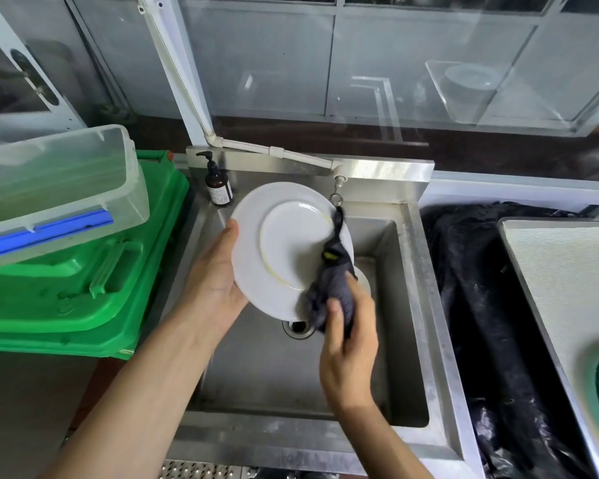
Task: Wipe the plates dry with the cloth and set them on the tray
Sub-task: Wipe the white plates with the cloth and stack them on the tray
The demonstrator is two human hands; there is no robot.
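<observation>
A round, glossy white plate is held tilted over the steel sink, underside up, its raised foot ring showing. The left hand cradles its left rim, thumb on the edge, fingers hidden behind. The right hand has its fingers curled round a dark, ribbed cloth — bunched against the plate's lower right rim. Another white plate's edge peeks out just behind. A brown pump bottle stands at the sink's back left corner — the drain lies below the plate.

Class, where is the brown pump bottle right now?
In the head view, the brown pump bottle stands at the steel sink's back-left corner, beside the green plastic crate.
</observation>
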